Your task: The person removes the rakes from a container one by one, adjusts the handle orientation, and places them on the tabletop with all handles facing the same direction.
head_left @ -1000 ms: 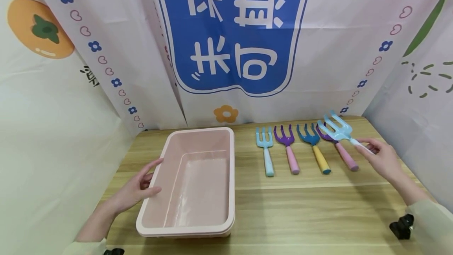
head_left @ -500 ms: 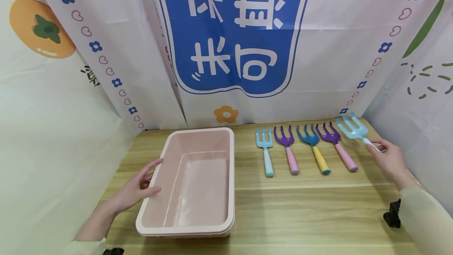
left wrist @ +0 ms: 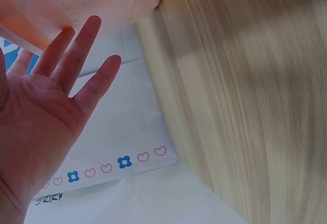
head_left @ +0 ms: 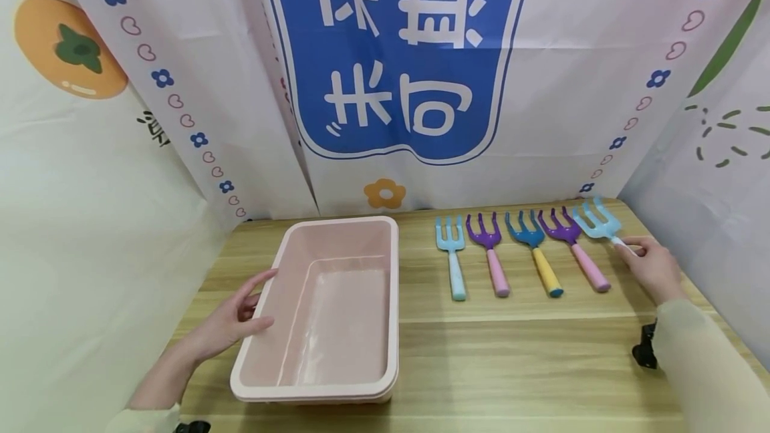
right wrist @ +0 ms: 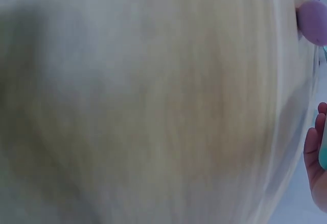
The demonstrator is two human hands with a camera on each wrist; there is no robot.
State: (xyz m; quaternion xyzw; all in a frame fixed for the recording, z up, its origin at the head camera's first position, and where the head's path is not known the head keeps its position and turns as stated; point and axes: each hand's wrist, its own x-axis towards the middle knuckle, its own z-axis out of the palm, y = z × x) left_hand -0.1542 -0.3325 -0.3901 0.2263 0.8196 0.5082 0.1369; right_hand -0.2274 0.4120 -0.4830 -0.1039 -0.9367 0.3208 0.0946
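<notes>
My right hand (head_left: 652,269) holds a light blue hand fork (head_left: 601,221) by its pale handle at the right end of a row of hand forks. Left of it lie a purple fork with a pink handle (head_left: 586,266), a blue fork with a yellow handle (head_left: 546,271), another purple fork (head_left: 496,271) and a light blue fork (head_left: 455,274). My left hand (head_left: 231,319) rests at the left rim of a pink plastic bin (head_left: 392,299), thumb and a finger over the edge. In the left wrist view its fingers (left wrist: 84,50) are loosely straight beside the bin wall.
The wooden table (head_left: 511,366) bears the bin and forks. A printed cloth (head_left: 541,119) hangs along the back, with pale cloth walls at the left (head_left: 90,219) and right (head_left: 710,206). The pink bin seems to be stacked in another.
My right hand has carried the light blue fork rightward, away from over the neighbouring purple fork, then slightly lower toward the table. The left hand and bin have stayed in place.
</notes>
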